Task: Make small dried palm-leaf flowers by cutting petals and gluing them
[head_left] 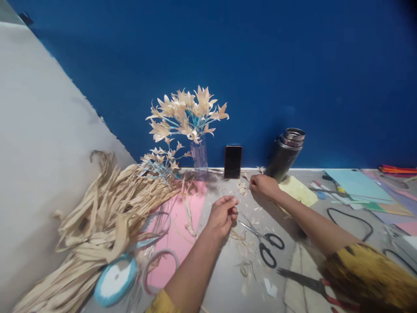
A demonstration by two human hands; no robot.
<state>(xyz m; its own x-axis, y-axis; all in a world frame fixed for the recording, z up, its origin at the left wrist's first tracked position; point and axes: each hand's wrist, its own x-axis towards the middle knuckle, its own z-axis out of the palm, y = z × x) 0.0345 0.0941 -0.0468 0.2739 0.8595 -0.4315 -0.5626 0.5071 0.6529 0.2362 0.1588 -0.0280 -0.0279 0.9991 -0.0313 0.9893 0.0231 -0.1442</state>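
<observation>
My left hand [223,214] hovers over the grey table with its fingers curled in a pinch; what it holds is too small to make out. My right hand [263,184] reaches farther back, fingers closed on a small pale husk piece [243,188] lying among scraps. Black-handled scissors [264,243] lie open just right of my left hand. A large heap of dried husk strips [104,221] fills the left side. A clear vase [199,157] of cream husk flowers [187,114] on blue stems stands at the back.
A dark phone [233,161] leans against the blue wall. A metal flask [286,153] tilts beside it. Pink paper [182,226], a blue ribbon roll [115,280], coloured sheets [358,184], pens, a black cable [353,217] and red-handled scissors [312,284] lie around.
</observation>
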